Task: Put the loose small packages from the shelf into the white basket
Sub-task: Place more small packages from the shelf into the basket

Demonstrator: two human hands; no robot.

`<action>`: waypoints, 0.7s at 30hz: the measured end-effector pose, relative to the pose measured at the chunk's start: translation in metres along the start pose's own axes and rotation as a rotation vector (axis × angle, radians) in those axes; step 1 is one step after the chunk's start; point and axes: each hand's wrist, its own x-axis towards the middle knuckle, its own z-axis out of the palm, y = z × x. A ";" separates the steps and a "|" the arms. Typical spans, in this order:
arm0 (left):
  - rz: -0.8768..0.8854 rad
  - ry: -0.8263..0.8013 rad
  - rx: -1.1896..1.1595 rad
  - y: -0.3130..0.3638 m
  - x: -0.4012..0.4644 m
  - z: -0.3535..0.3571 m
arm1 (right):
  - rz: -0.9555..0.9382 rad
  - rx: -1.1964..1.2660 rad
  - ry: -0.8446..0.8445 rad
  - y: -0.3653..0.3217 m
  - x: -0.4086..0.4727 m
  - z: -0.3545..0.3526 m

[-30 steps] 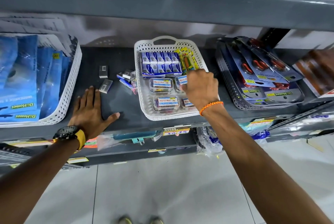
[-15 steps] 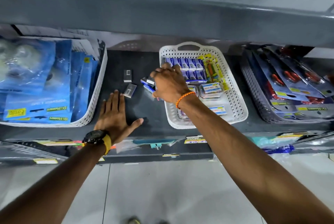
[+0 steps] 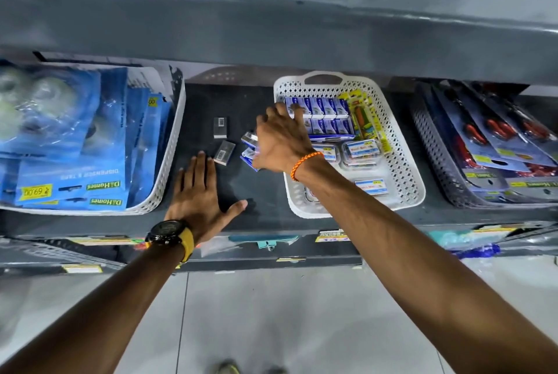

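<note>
The right hand point(image 3: 280, 141) reaches, fingers spread, over blue packs point(image 3: 249, 147) — next, grab them for the white basket point(image 3: 404, 180); the left hand point(image 3: 200, 192) lies flat.

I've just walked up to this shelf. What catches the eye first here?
Two bare arms reach in: the right hand spreads over small blue packages lying loose beside the white basket, while the left hand lies flat on the dark shelf.
</note>
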 end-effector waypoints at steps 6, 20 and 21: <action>0.000 -0.003 -0.007 0.000 0.000 0.000 | 0.084 0.519 0.166 0.007 -0.023 -0.004; 0.033 0.013 0.016 -0.005 0.003 0.008 | 0.277 0.634 -0.042 0.147 -0.121 -0.005; 0.033 0.017 0.017 -0.006 0.003 0.009 | 0.293 0.632 -0.072 0.154 -0.126 -0.004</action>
